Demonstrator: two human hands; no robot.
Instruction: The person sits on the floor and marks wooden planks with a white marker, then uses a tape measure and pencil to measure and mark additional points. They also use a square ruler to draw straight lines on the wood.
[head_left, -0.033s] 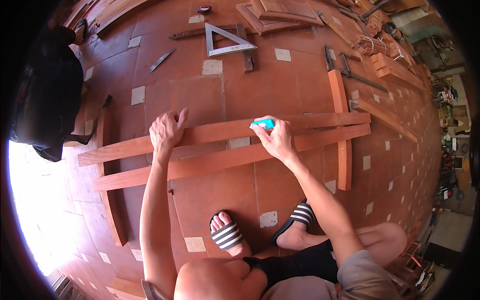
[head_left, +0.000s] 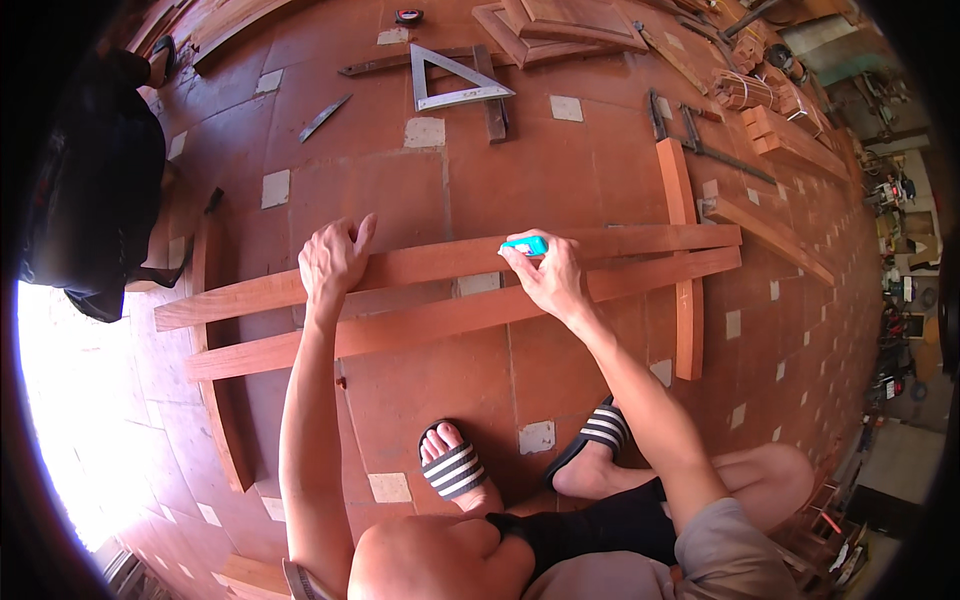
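Observation:
Two long reddish wooden beams lie side by side across the floor in front of me, their right ends close together. My left hand (head_left: 335,262) rests on the far beam (head_left: 425,264), its fingers curled over it and its thumb sticking up. A small turquoise plastic object with a whitish tip (head_left: 524,246) is pinched in my right hand (head_left: 553,276), just over the same beam; its exact kind is unclear. The near beam (head_left: 420,322) runs below both hands, touched by neither. Crosswise under the beams are a left wooden support (head_left: 226,430) and a right wooden support (head_left: 689,335).
Beyond the beams lie a metal triangle square (head_left: 462,100), a thin blade-like tool (head_left: 325,118) and a tape measure (head_left: 408,17). Clamps (head_left: 700,140) and wood stacks (head_left: 795,145) are at far right. A dark draped thing (head_left: 100,190) stands at left. My sandalled feet (head_left: 455,470) are close in.

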